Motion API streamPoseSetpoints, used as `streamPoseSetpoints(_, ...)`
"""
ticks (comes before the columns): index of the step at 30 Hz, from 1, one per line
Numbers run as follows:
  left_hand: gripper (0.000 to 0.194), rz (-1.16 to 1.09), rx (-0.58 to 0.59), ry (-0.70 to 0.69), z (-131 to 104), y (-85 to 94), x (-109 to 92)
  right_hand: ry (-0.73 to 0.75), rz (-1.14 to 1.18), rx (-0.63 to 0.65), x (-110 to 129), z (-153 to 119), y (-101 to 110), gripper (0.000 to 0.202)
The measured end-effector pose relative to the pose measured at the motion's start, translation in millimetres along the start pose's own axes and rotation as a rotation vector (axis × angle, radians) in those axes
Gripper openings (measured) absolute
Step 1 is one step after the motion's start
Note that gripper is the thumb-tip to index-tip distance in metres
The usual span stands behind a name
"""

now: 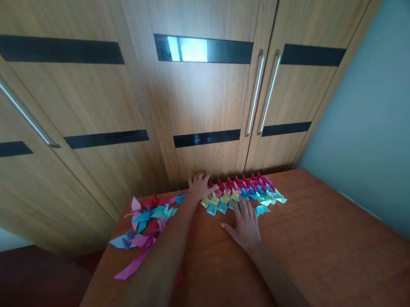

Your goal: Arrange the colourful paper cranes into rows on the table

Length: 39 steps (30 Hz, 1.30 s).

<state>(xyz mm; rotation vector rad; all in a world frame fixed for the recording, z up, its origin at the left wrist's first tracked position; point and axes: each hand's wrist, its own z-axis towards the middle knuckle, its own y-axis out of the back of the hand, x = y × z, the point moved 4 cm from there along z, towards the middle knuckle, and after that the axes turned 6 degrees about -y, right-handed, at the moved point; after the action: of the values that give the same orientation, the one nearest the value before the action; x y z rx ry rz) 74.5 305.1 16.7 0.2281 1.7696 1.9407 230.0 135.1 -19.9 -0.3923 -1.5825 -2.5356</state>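
Rows of folded paper cranes (pixel 243 184) in red, pink, blue, yellow and pale green stand close together near the table's back edge. My left hand (pixel 200 187) rests at the left end of these rows, fingers spread. At the front row, my right hand (pixel 246 225) lies with its fingers apart, the fingertips beside the light blue cranes. A light blue crane (pixel 262 209) sits just right of its fingers. To the left, a loose heap of cranes (pixel 144 217) in pink, blue, red and lilac is partly hidden by my left forearm.
The brown wooden table (pixel 300 240) reaches back to a wooden wardrobe (pixel 201 98) with dark strips and long metal handles. A pale wall (pixel 373 129) runs along the right side. Dark floor (pixel 35 284) shows at the lower left.
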Motion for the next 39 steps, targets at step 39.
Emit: streamPoseSetpoints(39,0.027,-0.622,-0.371,-0.014,-174,74.7,10,0.224,0.725,-0.006,151,-21,9,0.059)
